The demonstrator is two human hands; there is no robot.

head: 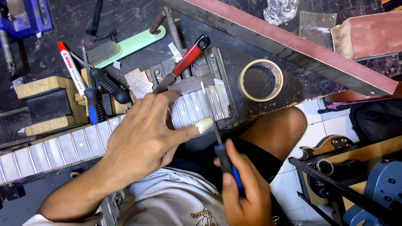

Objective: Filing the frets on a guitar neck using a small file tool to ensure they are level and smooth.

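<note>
Head view: right hand [245, 192] grips a blue-handled file [215, 125], blade lying across the masked fretboard [83, 142]; left hand [142, 138], fingers spread, presses the fretboard beside it.

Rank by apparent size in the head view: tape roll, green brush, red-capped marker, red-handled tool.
1. green brush
2. red-handled tool
3. red-capped marker, close to the tool in length, so that order is unsure
4. tape roll, shorter but wider

Taped guitar fretboard neck [63, 146] runs lower left to centre; roll of masking tape [260, 80] right of it; red-capped white marker [70, 67] upper left, behind.
</note>
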